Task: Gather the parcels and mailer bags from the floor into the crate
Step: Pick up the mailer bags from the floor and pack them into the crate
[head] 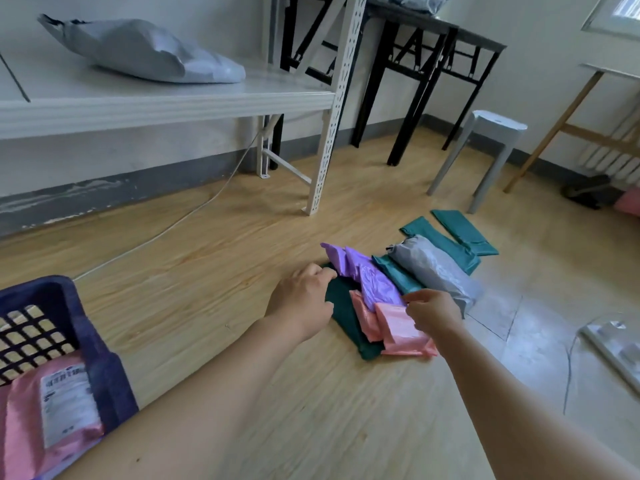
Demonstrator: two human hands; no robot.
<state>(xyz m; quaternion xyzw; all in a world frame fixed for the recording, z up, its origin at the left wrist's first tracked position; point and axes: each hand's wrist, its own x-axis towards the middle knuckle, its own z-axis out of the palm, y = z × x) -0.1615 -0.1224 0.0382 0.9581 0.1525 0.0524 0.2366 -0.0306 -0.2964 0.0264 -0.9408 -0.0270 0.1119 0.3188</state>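
On the floor [207,254] right of the crate [104,375], my left hand [301,301] curled over the dark green bag [346,320]'s edge while my right hand [434,311] pinched a pink bag [401,330], apparently to lift the overlapping mailer bags [374,282] together.

Light wood-grain floor [242,244] carries an overlapping fan of flat mailer bags. A dark green mailer bag [341,306] lies lowest at the left, with pink mailer bags [398,327] and purple mailer bags [374,278] over it, then a grey mailer bag [436,268] among teal mailer bags [464,233]. A dark blue crate [104,368] stands at the near left, a white cable [180,223] trails toward the wall, and a pale stool [491,143] stands beyond the pile.
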